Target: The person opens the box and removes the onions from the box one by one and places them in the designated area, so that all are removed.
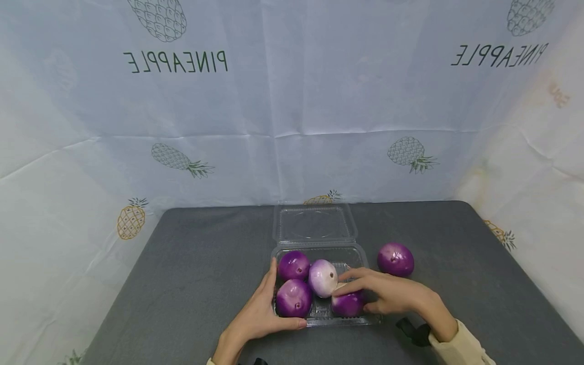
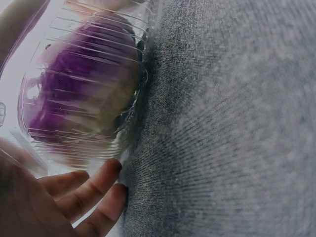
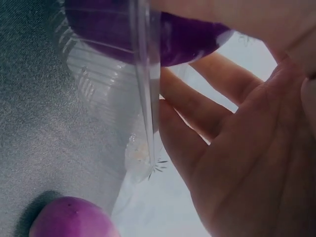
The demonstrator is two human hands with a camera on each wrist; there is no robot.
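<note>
A clear plastic clamshell container [image 1: 335, 322] sits on the table, its lid [image 1: 315, 223] folded back. Inside are several peeled red onions: two purple ones, at back left [image 1: 294, 265] and front left [image 1: 294, 298], a paler one [image 1: 323, 278] in the middle and a purple one [image 1: 348, 304] at front right. My right hand [image 1: 388, 291] grips the front-right onion, fingers over its top and thumb at its right. At the container's front-left corner, my left hand [image 1: 261, 308] rests with extended fingers along the left side and thumb along the front edge. Its fingertips [image 2: 111, 170] touch the ribbed wall.
Another red onion [image 1: 395, 259] lies on the dark grey table [image 1: 205, 263], right of the container. It also shows low in the right wrist view. White cloth [image 1: 292, 101] printed with pineapples hangs behind the table and along both sides.
</note>
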